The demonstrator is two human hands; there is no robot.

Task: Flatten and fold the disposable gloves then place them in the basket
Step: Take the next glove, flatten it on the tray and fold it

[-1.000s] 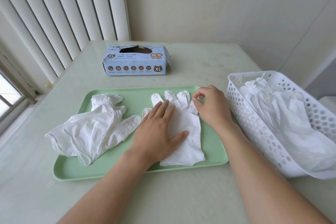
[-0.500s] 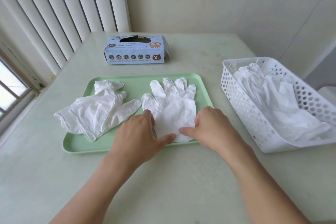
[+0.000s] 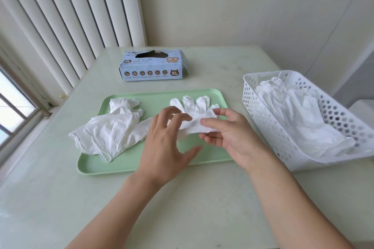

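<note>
Head camera view shows the work partway through: the white perforated basket (image 3: 269, 127) at the right of the table (image 3: 202, 208) already holds several white gloves (image 3: 303, 119), lying rather loosely, so whether each is neatly folded cannot be told. On the green tray (image 3: 125, 166) one white disposable glove (image 3: 194, 113) is mid-fold; its cuff end is lifted and turned up toward its fingers, which lie flat near the tray's far edge. The right hand (image 3: 226, 129) pinches the raised cuff edge between thumb and fingers, while the left hand (image 3: 168, 137) hovers just beside it with fingers spread and relaxed, holding nothing as far as can be seen. To the left on the same tray lies a crumpled heap of gloves (image 3: 109, 129), spilling over the tray's left rim, not yet flattened or folded. Beyond the tray stands a blue glove box (image 3: 151, 68) marked XL, its top torn open. By my judgement, the fold in hand needs finishing and pressing, that glove must go into the basket, and the untouched heap remains, so a fair share of the task is left
</note>
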